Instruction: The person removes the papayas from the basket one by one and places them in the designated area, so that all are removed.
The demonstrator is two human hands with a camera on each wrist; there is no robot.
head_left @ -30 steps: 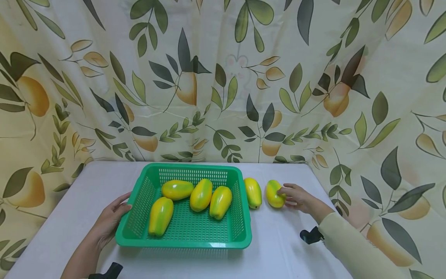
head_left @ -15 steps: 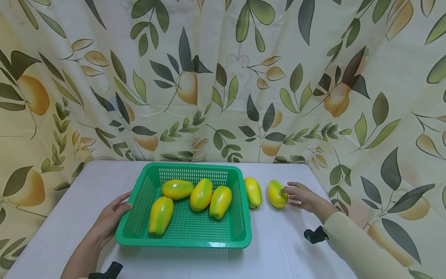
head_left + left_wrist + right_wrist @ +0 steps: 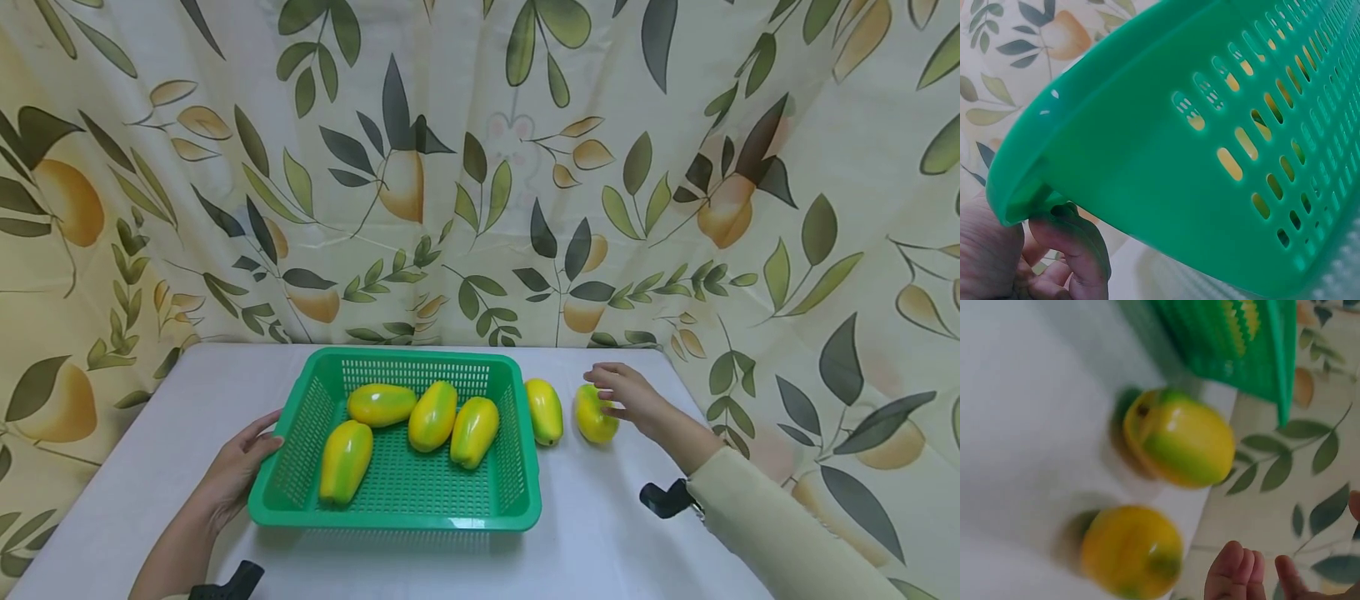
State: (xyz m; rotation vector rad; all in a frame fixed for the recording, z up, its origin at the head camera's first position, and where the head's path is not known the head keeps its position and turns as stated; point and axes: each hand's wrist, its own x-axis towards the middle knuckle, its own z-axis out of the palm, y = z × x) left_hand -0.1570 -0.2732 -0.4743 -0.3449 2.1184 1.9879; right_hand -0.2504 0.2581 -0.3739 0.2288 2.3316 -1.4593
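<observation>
A green plastic basket (image 3: 397, 518) holds several yellow-green papayas (image 3: 475, 433). My left hand (image 3: 236, 467) grips its left rim; in the left wrist view the fingers (image 3: 1075, 250) curl beneath the rim. Right of the basket, one papaya (image 3: 543, 412) lies close to its wall. A little farther right lies another papaya (image 3: 595, 417), partly covered by my right hand (image 3: 633, 396). That hand is relaxed and holds nothing, its fingers over the fruit's upper right side. In the right wrist view its fingertips (image 3: 1230, 556) show apart from both loose papayas.
A white cloth covers the table (image 3: 592, 517). Behind and beside it hangs a curtain (image 3: 480, 250) printed with leaves and fruit. Dark wrist cameras are strapped to both forearms.
My right hand first drew off slightly rightward from the right-hand papaya, then rose and shifted left above it. That papaya moved slightly right early on. The left hand and basket stayed in place.
</observation>
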